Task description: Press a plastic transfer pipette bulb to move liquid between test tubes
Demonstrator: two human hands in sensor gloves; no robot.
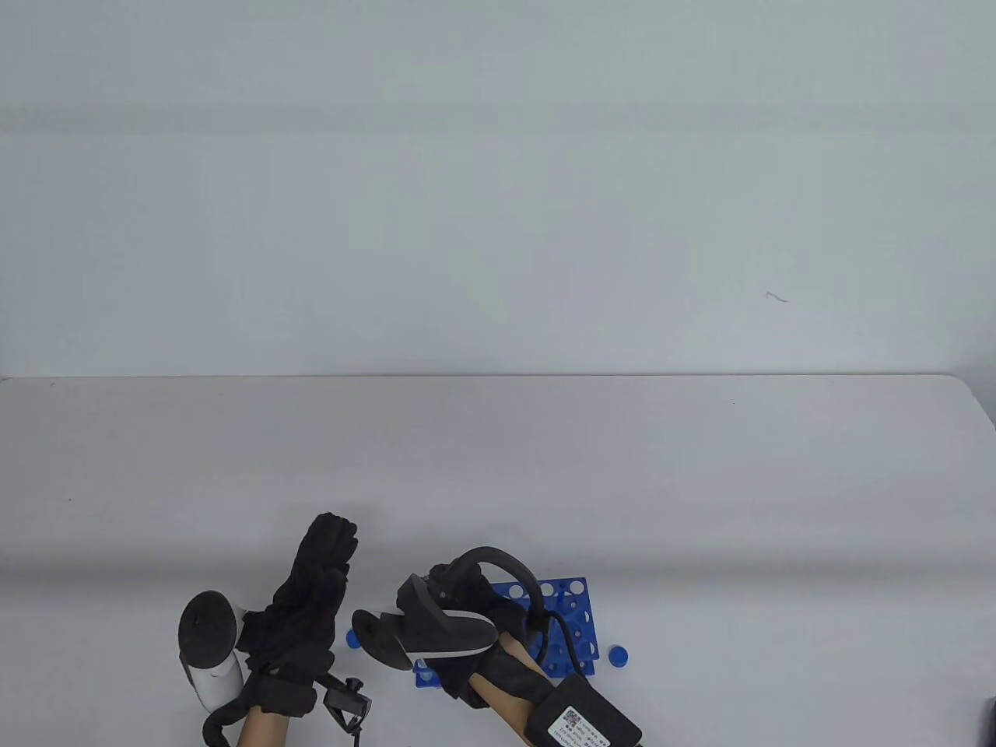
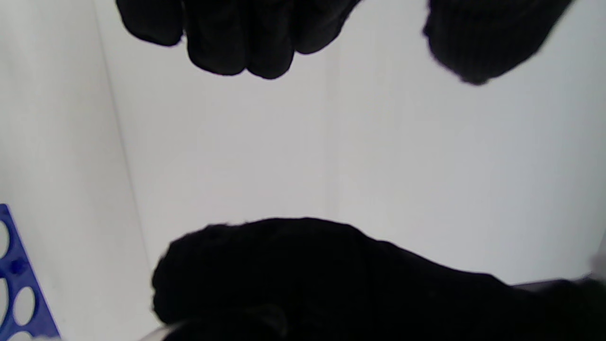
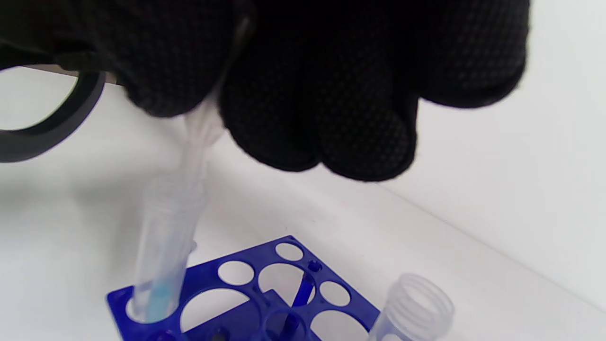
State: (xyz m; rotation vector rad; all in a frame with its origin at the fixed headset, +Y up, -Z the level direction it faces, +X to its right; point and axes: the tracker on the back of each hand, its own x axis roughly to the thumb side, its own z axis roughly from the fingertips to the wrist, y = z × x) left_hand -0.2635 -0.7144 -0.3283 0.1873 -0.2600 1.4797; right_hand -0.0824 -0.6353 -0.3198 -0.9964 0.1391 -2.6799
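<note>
In the right wrist view my right hand [image 3: 284,90] pinches the bulb of a clear plastic pipette [image 3: 196,137]. Its stem reaches down into an upright clear test tube [image 3: 163,246] with blue liquid at the bottom, standing in a corner hole of the blue rack [image 3: 246,303]. A second open tube [image 3: 416,308] stands in the rack at the lower right. In the table view my right hand [image 1: 467,622] is over the rack [image 1: 572,630]. My left hand [image 1: 315,583] is left of the rack, fingers stretched out and empty; in the left wrist view its fingers [image 2: 236,38] hold nothing.
A blue cap [image 1: 618,656] lies on the table right of the rack, another blue cap [image 1: 354,638] lies left of it. The rack's edge shows in the left wrist view [image 2: 19,284]. The white table [image 1: 700,482] stretches far behind the hands.
</note>
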